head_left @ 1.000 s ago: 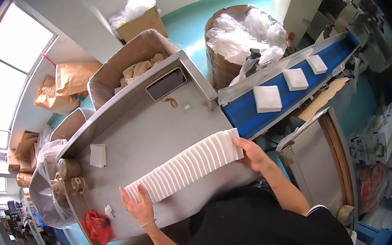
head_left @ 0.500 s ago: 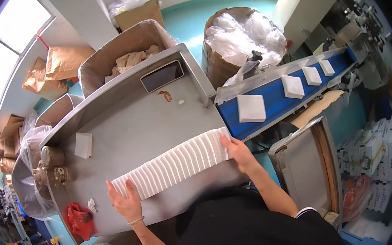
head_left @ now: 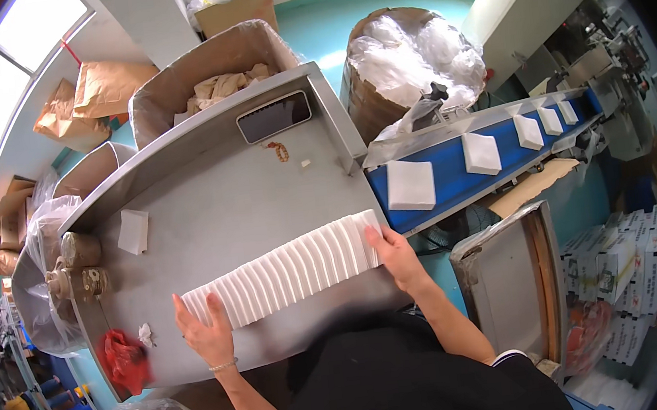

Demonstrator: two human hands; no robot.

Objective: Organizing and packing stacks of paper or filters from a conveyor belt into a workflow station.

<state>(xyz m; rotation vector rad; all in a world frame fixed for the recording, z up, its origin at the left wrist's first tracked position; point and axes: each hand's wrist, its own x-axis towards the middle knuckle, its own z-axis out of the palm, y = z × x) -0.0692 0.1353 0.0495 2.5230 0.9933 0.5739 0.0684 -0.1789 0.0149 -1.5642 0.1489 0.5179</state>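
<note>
A long row of folded white paper napkins [head_left: 287, 272], standing on edge and pressed together, lies slantwise across the grey metal table [head_left: 217, 209]. My left hand [head_left: 207, 330] cups its left end, with thumb and fingers around the end stack. At the other end my right hand [head_left: 396, 255] presses inward, its thumb and a finger on the outermost napkins. The undersides of both ends are hidden. Next to my right hand, the blue conveyor belt [head_left: 450, 178] carries several spaced white napkin stacks; the closest stack [head_left: 411, 186] lies at the table's edge.
A phone [head_left: 274, 118], a beaded bracelet [head_left: 280, 152] and a white folded piece [head_left: 133, 231] lie on the table. Jars [head_left: 81, 251] and a red plastic bag [head_left: 126, 361] sit along its left side. Cartons [head_left: 202, 66] stand beyond its raised rim.
The stacks on the belt have moved closer to the table, and one more shows at the far end. Both hands still hold the row, which has shifted slightly left.
</note>
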